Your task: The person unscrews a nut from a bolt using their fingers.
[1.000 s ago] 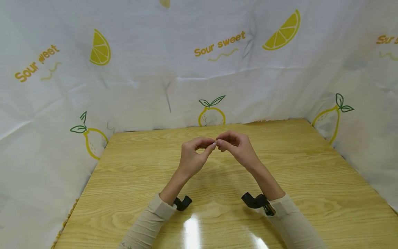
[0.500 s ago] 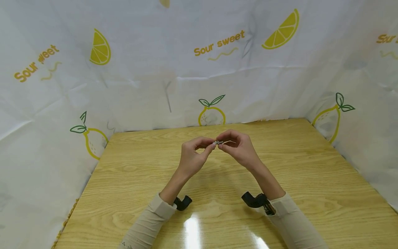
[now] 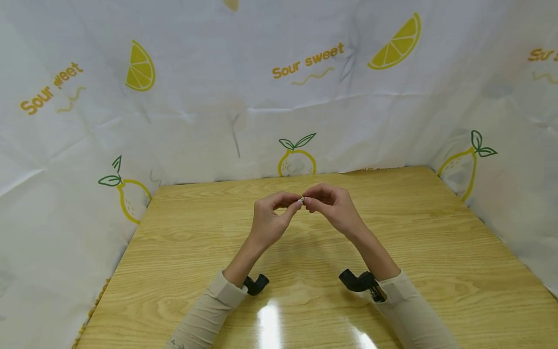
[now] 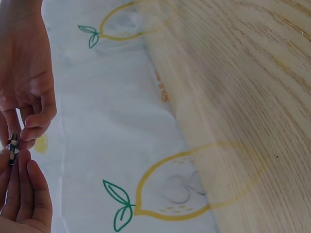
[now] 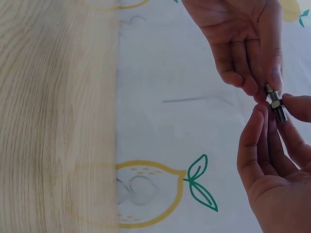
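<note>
One small metal fitting (image 5: 276, 104) is held above the tabletop (image 3: 174, 252), between two hands that nearly meet. From its 8 o'clock in the head view, the left hand (image 3: 272, 213) pinches the narrow end between thumb and fingers; from 3 o'clock, the right hand (image 3: 333, 203) is clamped, thumb against fingers, on the thicker part. Such opposed grips probably let one hand steady the piece while the other works along it, and lifting it likely keeps it in easy sight. The fitting looks hard, grey and shiny: a faceted collar around the middle, a finely ridged cylinder past it, a slim tip opposite. Whether it is a single part or two joined cannot be told. The tabletop is glossy, wavy-grained wood; toward 12 o'clock hangs a creased white sheet (image 3: 196, 126).
</note>
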Demonstrator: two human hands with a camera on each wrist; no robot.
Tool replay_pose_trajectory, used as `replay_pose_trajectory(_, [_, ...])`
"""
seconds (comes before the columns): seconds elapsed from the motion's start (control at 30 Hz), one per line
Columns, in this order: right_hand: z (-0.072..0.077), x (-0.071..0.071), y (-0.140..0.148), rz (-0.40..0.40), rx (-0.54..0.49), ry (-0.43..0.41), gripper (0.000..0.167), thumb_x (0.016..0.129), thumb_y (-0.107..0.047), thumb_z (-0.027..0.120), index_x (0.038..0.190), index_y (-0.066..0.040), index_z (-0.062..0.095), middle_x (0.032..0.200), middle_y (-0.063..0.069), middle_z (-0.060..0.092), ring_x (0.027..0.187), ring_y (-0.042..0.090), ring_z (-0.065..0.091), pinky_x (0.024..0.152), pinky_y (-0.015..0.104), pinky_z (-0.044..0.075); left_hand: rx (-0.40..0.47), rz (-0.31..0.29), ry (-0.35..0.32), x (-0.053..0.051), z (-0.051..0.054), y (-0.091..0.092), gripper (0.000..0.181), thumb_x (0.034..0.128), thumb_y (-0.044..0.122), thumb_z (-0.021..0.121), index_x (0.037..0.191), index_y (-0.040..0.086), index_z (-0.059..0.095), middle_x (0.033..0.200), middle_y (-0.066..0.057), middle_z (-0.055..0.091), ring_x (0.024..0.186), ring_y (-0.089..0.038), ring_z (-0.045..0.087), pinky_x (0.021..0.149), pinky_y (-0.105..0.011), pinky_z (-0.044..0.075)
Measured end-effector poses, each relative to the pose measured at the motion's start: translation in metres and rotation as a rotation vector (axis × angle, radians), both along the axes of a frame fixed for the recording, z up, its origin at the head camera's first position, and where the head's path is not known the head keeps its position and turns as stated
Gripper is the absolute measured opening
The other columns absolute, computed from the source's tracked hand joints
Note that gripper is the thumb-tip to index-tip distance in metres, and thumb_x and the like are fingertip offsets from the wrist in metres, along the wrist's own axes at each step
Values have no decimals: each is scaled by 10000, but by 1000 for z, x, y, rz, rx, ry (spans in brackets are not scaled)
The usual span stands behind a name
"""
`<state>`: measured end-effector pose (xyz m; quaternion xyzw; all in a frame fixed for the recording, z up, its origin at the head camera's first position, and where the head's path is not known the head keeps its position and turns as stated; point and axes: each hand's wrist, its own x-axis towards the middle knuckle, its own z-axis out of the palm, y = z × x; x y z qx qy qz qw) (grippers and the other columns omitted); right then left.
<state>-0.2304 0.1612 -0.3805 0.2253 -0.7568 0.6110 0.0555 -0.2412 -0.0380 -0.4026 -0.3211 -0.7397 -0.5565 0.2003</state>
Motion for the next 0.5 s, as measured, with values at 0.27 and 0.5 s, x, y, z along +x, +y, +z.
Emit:
replay_pose_trajectory(0.27, [0, 1, -1, -27, -12, 24, 203, 960, 21, 682, 1149, 95, 666, 1098, 168, 699, 961, 73, 688, 892, 212, 598, 1, -3, 2, 0, 0, 0, 114, 967, 101, 735, 1050, 42, 786, 967, -96, 798, 859, -176, 769, 819, -272, 635])
replay_pose_trajectory(0.5, [-1, -1, 1, 2, -10, -8, 201, 1020, -79, 639, 1155, 66, 674, 1017, 157, 708, 847, 145, 714, 784, 260, 621, 13, -11, 11, 0, 0, 1, 118, 969, 113, 735, 1042, 35, 786, 951, -98, 799, 845, -187, 770, 814, -279, 638])
